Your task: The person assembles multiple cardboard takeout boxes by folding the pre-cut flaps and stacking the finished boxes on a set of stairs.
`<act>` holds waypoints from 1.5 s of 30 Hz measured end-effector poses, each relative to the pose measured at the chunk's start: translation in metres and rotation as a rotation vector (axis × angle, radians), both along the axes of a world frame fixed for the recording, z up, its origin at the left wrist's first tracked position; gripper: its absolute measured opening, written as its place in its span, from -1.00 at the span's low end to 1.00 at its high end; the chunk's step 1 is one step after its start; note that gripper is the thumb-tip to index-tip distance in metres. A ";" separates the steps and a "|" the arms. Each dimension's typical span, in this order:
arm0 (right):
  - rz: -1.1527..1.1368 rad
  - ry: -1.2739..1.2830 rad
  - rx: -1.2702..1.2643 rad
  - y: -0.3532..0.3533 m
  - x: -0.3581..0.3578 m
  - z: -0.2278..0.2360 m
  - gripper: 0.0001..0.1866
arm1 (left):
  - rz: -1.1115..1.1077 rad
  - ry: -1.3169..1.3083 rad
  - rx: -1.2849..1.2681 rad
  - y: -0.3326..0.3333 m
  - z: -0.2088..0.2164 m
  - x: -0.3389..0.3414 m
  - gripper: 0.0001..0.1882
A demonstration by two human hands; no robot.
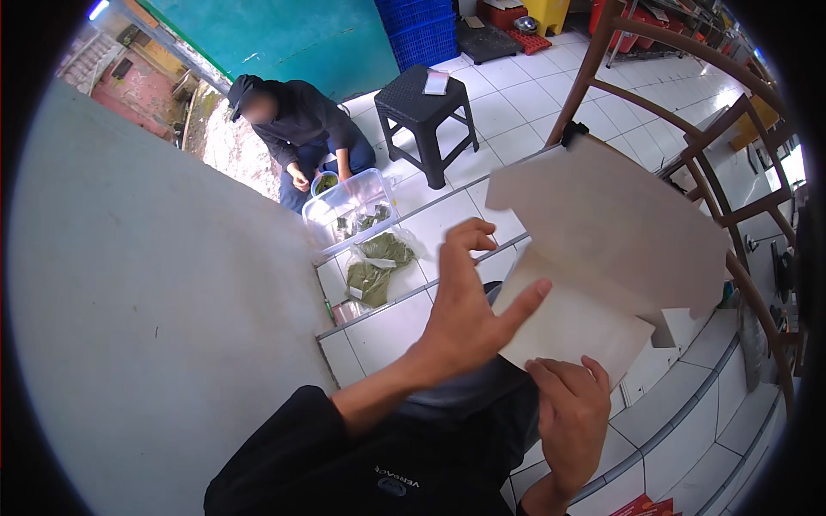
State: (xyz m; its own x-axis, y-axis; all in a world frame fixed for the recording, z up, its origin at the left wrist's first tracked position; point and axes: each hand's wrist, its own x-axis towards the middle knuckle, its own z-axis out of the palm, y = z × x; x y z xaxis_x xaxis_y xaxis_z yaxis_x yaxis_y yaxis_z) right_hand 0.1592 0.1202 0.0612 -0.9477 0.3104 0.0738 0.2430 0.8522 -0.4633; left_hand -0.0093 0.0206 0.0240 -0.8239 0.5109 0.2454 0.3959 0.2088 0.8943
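Note:
A pale cardboard box blank (615,219), partly folded open, stands in front of me with its notched flaps spread. My right hand (575,417) pinches its lower edge between thumb and fingers. At the left edge of the cardboard is my left hand (469,314), its thumb and curved fingers wide apart. The left thumb tip overlaps the inner panel in the picture; whether it touches, I cannot tell. Below the far flap, smaller white cardboard flaps (661,357) show beside the fold.
A person (301,129) in dark clothes sits at a clear plastic bin (314,225), near bags of green material (374,267). Beyond are a black stool (422,107) and blue crates (422,39). A brown metal-framed chair (594,64) stands right, tiled steps (671,430) below, a wall (163,258) left.

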 end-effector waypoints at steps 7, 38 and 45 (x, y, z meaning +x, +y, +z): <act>0.287 -0.004 -0.228 -0.024 -0.004 -0.004 -0.68 | -0.605 -0.151 -0.287 0.018 0.022 0.022 -0.46; -0.361 0.269 -0.470 -0.009 0.016 -0.044 -0.84 | -0.440 -0.488 0.241 0.007 -0.009 0.056 -0.79; -0.515 0.550 -1.312 0.002 0.022 -0.062 -0.38 | -0.609 -0.353 0.000 0.008 0.026 0.043 -0.79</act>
